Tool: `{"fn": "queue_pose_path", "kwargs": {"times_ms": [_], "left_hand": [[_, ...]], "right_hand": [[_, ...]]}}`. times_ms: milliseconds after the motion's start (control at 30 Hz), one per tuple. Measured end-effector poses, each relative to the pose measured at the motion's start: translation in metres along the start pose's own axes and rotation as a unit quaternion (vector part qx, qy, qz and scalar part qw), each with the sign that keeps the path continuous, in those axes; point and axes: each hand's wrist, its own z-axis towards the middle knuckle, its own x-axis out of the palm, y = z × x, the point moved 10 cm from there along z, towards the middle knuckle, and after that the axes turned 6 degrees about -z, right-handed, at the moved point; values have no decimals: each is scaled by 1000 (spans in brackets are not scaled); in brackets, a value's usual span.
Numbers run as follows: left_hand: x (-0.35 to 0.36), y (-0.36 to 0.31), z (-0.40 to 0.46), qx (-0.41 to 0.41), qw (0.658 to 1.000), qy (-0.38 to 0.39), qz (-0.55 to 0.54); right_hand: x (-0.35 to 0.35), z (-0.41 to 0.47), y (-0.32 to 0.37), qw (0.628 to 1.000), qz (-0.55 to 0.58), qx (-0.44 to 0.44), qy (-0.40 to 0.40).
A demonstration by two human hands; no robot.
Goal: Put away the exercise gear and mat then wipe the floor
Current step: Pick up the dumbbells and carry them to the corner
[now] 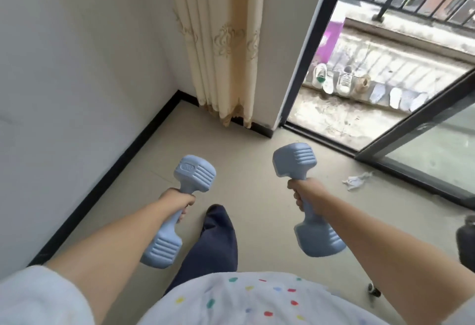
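- While both arms are stretched out front, each hand carries a pale blue dumbbell, so this looks like the "put away the gear" step and nowhere near the wiping yet.
- Left hand [183,205] has its fingers wrapped round the handle of the left dumbbell [177,211], which slants with one head up and one down by the forearm.
- Right hand [302,193] grips the right dumbbell [304,201] the same way, fingers curled round the handle.
- Both weights are held in the air over the beige floor [244,155], near the corner with the cream curtain [221,42].
- No mat in view, can't say where it is.
- Next move, I'd guess: walk them to wherever they get stored and set them down gently. Watch that crumpled white rag [357,180] by the sliding door [421,139], probably handy for wiping later.
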Motion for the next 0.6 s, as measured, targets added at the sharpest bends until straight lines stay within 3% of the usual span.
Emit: {"fn": "queue_pose_path", "kwargs": {"times_ms": [300,600], "left_hand": [[-23,-183,116,22,990,58,125],[45,-263,269,-10,985,79,154]], "right_hand": [[3,103,124,994,92,57,-13],[-7,273,148,980,138,145,-7]]}}
